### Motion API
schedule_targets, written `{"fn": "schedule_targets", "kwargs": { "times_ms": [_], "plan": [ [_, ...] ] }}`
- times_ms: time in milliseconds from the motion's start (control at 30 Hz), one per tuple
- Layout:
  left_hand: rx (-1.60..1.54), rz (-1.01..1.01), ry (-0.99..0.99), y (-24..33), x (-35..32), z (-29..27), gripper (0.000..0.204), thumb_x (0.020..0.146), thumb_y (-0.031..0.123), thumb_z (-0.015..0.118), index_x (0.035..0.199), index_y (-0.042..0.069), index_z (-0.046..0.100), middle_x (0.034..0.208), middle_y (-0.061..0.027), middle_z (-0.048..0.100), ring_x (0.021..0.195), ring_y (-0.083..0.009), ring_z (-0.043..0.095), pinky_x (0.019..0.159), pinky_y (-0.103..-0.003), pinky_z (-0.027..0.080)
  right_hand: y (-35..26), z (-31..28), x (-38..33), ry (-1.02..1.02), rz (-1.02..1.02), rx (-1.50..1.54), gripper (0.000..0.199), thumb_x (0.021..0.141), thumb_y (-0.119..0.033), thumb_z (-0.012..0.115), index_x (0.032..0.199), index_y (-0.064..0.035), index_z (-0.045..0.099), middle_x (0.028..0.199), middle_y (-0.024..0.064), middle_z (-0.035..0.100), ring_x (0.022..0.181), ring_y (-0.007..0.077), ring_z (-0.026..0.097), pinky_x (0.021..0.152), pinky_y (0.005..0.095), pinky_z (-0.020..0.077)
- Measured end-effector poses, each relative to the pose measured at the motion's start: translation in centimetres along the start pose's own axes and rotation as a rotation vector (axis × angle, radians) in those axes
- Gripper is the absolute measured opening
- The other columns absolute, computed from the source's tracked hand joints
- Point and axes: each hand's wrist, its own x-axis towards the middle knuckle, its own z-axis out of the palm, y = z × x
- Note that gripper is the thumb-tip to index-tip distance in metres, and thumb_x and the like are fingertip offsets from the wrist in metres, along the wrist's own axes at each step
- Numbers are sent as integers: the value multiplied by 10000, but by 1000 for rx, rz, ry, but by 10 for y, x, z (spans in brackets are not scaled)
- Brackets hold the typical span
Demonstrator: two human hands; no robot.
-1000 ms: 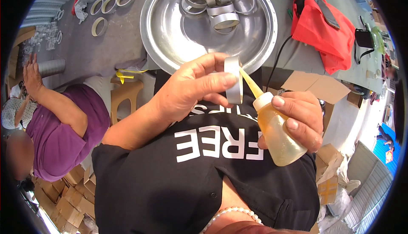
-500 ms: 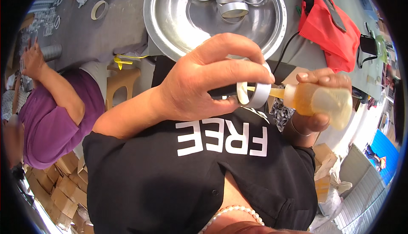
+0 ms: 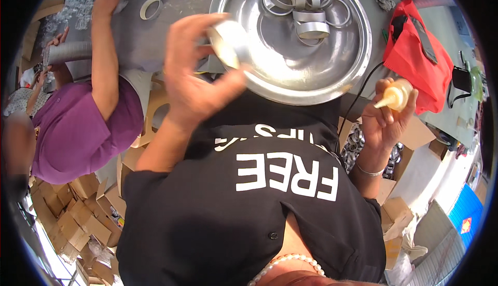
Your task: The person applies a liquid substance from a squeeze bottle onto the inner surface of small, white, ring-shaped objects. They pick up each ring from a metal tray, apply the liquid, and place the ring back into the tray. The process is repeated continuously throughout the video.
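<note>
The left hand [image 3: 194, 76] is up in the middle of the picture, a bit left. Its fingers are curled around a silver metal ring [image 3: 230, 43], with the thumb pressing from below. The ring sits just over the left edge of the big round metal tray [image 3: 332, 86]. The ring is a little blurry. Its open hole seems to face up and to the left, and its band runs slanted from upper left to lower right.

The right hand [image 3: 381, 120] is at the right side, below the tray. Its fingers are closed around a small glue bottle [image 3: 395, 95] with yellowish stuff inside. The bottle lies almost sideways, and its pointy tip aims left (toward the tray edge). It is well apart from the ring.

More silver rings [image 3: 303, 11] lie piled in the top part of the tray. Some stand on edge and some lie flat.

A red bag [image 3: 415, 57] with dark straps lies at the upper right, just beside the tray. A black cord [image 3: 358, 101] runs down from the tray edge.

Another person in a purple shirt [image 3: 78, 130] sits at the left, with an arm reaching up to the grey table [image 3: 140, 37]. Pale rings [image 3: 150, 8] lie flat on the table in the upper left.

Brown cardboard boxes [image 3: 67, 218] are stacked at the lower left. More boxes [image 3: 397, 208] sit at the lower right. A blue square thing [image 3: 467, 216] with a small red mark is at the far lower right.
</note>
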Motion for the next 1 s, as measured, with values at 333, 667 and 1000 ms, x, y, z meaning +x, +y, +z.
{"fn": "schedule_targets", "kwargs": {
  "times_ms": [333, 667, 1000],
  "plan": [
    [479, 130, 14, -44, 30, -9, 492, 782, 72, 759, 1249, 61, 607, 1143, -101, 593, 950, -192, 599, 751, -314, 536, -8, -4, 6, -4, -94, 69, 560, 945, -471, 600, 1149, 49, 557, 1078, 208, 628, 459, 60, 483, 396, 153, 373],
    [412, 190, -311, -44, 64, 99, 268, 823, 160, 702, 1067, 59, 656, 897, -89, 640, 741, -249, 645, 693, -352, 521, -13, -6, -6, -17, -141, 101, 624, 928, -507, 610, 1182, 60, 552, 1091, 228, 636, 445, 59, 480, 386, 154, 357],
    [684, -141, -698, -27, 42, 75, 645, 693, 339, 765, 1243, 62, 571, 1182, -125, 576, 1073, -315, 590, 915, -404, 492, -7, -9, 3, -24, -136, 93, 620, 933, -508, 596, 1178, 58, 540, 1093, 233, 645, 452, 73, 483, 407, 171, 385]
  ]
}}
